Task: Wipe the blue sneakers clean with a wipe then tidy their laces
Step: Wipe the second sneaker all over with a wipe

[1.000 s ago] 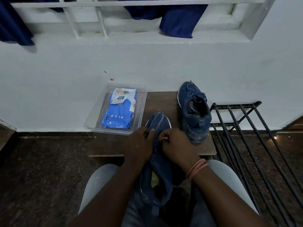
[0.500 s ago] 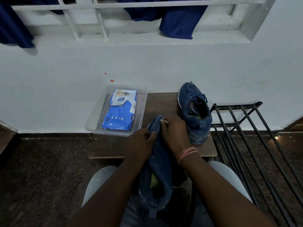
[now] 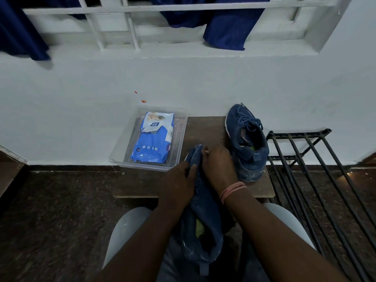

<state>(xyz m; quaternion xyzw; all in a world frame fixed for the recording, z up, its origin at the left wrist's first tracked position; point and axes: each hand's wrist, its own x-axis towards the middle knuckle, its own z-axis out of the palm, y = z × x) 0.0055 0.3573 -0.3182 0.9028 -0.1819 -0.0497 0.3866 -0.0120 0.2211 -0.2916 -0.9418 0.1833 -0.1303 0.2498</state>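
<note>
The left hand (image 3: 179,186) gripped the soft, bendy blue sneaker (image 3: 203,224) at its middle. At one o'clock, right hand (image 3: 218,167) fingers pinched something small and white, maybe a wipe.

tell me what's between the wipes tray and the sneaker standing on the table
In the head view, only bare brown tabletop separates the clear tray from the standing sneaker; nearer the camera, the held sneaker's toe reaches into that gap.
</note>
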